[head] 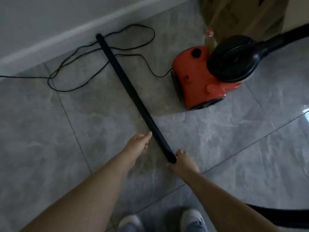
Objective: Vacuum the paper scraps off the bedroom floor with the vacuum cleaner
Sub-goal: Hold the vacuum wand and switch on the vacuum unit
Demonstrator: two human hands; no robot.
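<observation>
Right hand (pixel 183 162) grips the long black plastic wand (pixel 133 96), left hand (pixel 138 144) relaxed beside it; loose black cord (pixel 93 47) beneath risks snagging.

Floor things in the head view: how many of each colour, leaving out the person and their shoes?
Black: 3 - long black plastic tube held at its near end by the right hand, thin black power cord, black hose
Red: 1 - red canister vacuum cleaner
Brown: 1 - brown cardboard box
Total: 5
</observation>
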